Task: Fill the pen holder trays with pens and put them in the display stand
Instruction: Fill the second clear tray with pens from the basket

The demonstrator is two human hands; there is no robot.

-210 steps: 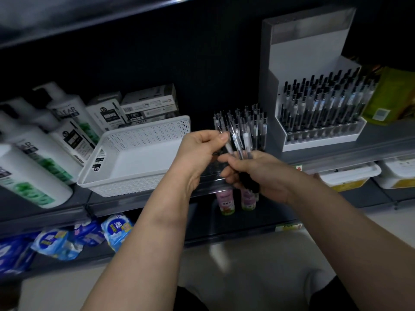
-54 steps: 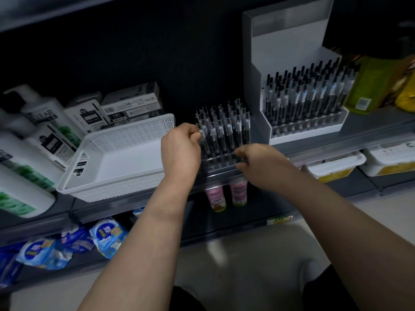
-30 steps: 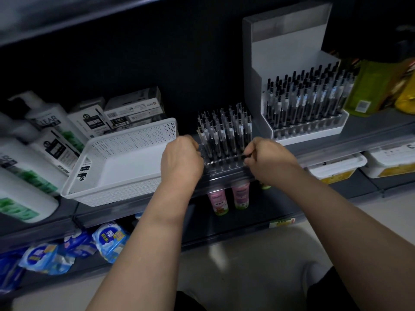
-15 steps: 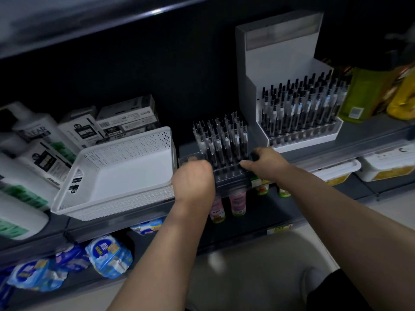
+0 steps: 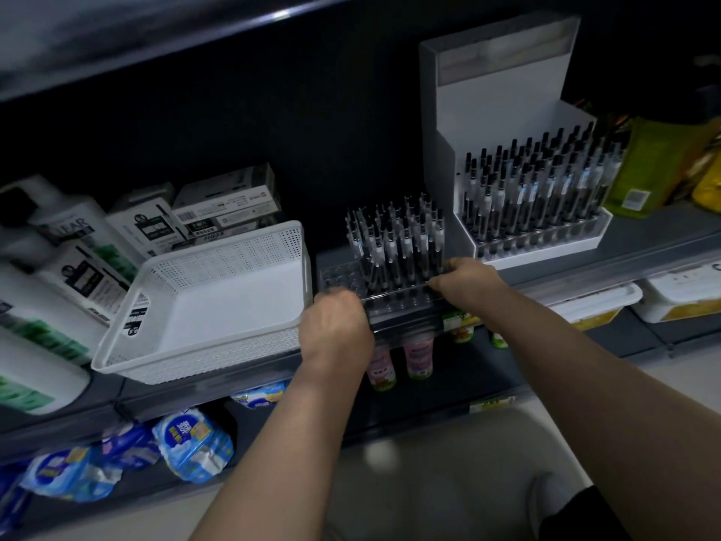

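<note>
A clear plastic pen holder tray rests on the grey shelf, with several black-tipped pens standing upright in it; its left holes are bare. My left hand grips the tray's front left corner. My right hand grips its front right edge. To the right stands the white display stand, whose lower step holds a full tray of pens.
A white perforated basket, with nothing in it, sits left of the tray. Shampoo bottles and small boxes fill the far left. Green and yellow bags stand right of the stand. Bottles and packets lie on the lower shelf.
Seven seconds ago my hands held loose pens above the tray. Both hands have since dropped to the tray's front edge and closed on its corners.
</note>
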